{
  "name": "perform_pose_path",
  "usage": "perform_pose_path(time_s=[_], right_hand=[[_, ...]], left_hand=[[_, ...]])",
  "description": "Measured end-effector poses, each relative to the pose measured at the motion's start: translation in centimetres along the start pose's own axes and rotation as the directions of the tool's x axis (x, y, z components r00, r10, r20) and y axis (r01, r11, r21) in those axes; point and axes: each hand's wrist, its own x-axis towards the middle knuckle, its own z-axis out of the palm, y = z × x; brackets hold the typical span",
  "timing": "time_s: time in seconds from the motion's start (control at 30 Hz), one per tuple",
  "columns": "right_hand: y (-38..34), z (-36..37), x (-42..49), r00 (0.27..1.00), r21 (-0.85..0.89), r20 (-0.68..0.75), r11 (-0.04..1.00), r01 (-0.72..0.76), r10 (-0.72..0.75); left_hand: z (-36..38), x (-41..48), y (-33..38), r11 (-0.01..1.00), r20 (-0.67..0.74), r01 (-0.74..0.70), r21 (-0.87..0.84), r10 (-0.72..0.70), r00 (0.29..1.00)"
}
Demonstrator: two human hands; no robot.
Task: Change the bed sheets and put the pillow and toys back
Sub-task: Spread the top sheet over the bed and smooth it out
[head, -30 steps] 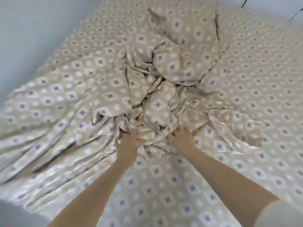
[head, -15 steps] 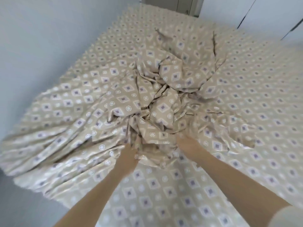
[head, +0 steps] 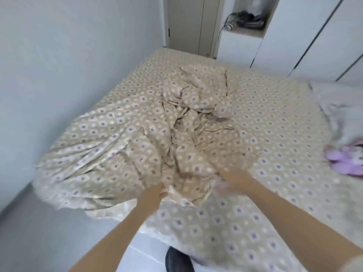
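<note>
Sheet (head: 196, 118) lay bunched across the bed (head: 149, 242), near-left corner pulled loose. Left hand (head: 155, 194) gripped a fold, apparently to gather it. Right hand (head: 233, 181) touched the bunch; blur hid its grip.

I read the sheet (head: 261, 122) as thin printed cloth, creased, faintly satin-glossy along its near-edge folds; the purple toy (head: 342, 160) at its right edge looks soft plush; the wall (head: 59, 55) is smooth, matt.
</note>
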Motion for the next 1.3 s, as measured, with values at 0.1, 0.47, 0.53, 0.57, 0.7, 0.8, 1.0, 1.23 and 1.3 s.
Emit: perform_pose_path(time_s=[0.1, 0.47, 0.53, 0.57, 0.7, 0.8, 1.0, 1.23, 1.3], right_hand=[[-0.4, 1.7, -6.0, 0.982, 0.059, -0.16, 0.994, -0.097, 0.105], [0.4, 6.7, -23.0, 0.959, -0.169, -0.038, 0.944, -0.282, 0.279], [1.0, 8.4, -25.1, 0.966, -0.189, -0.027, 0.947, -0.259, 0.259], [1.5, 9.2, -26.0, 0.964, -0.183, -0.032, 0.947, -0.264, 0.262], [2.6, 13.3, -30.7, 0.958, -0.108, 0.004, 0.953, -0.284, 0.286], [3.3, 16.3, -33.8, 0.949, -0.076, 0.074, 0.951, -0.301, 0.306], [3.7, 19.9, -37.9, 0.93, 0.0, 0.109, 0.935, -0.354, 0.352], [1.7, 22.9, -41.0, 0.914, 0.071, 0.115, 0.914, -0.399, 0.389], [0.5, 24.0, -41.7, 0.9, 0.095, 0.131, 0.898, -0.429, 0.416]], left_hand=[[1.0, -5.5, 0.4, 0.995, -0.023, -0.039, -0.09, 0.037, 0.999], [5.4, -19.3, 5.4, 0.957, -0.036, -0.015, 0.289, 0.027, 0.999], [6.8, -20.9, 6.5, 0.931, -0.065, 0.014, 0.365, 0.011, 0.998], [7.7, -21.6, 7.1, 0.917, -0.077, 0.022, 0.397, 0.01, 0.997], [11.2, -24.3, 9.1, 0.871, -0.065, 0.032, 0.491, -0.001, 0.998], [14.5, -26.0, 9.9, 0.881, -0.027, 0.034, 0.472, -0.024, 0.999], [18.7, -29.4, 10.3, 0.869, 0.014, 0.042, 0.493, -0.056, 0.998], [21.1, -32.5, 9.1, 0.846, 0.072, 0.0, 0.534, -0.046, 0.996], [21.4, -33.4, 8.4, 0.832, 0.102, -0.011, 0.555, -0.055, 0.993]])
